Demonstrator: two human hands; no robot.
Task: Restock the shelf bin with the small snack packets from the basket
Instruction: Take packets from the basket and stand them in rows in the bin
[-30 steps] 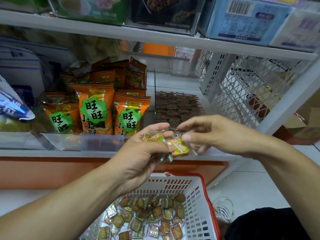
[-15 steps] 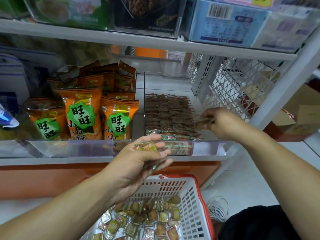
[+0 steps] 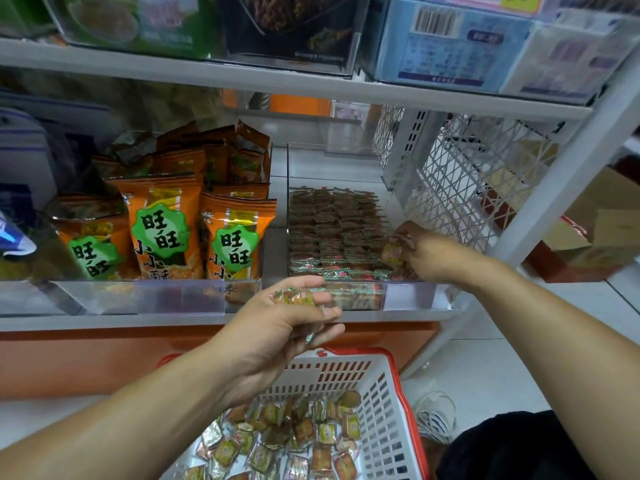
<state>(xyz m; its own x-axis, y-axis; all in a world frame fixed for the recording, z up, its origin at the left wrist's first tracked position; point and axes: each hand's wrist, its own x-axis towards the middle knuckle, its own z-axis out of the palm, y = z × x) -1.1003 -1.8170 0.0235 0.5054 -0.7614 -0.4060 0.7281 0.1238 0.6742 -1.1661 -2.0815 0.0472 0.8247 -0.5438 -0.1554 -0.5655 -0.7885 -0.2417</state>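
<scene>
One packet (image 3: 393, 253) is pinched in the right hand (image 3: 420, 252) at the bin's (image 3: 408, 296) 3 o'clock edge; it should be slotted upright. Spare packets (image 3: 294, 297) are gripped by the left hand (image 3: 277, 327).

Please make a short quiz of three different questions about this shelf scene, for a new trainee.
1. True or false: the right hand holds a snack packet at the clear shelf bin.
2. What does the left hand hold: A) small packets, B) an orange bag, C) nothing?
3. Fill in: the loose packets lie in a white and red ____.

Key: 1 true; 2 A; 3 basket.
</scene>
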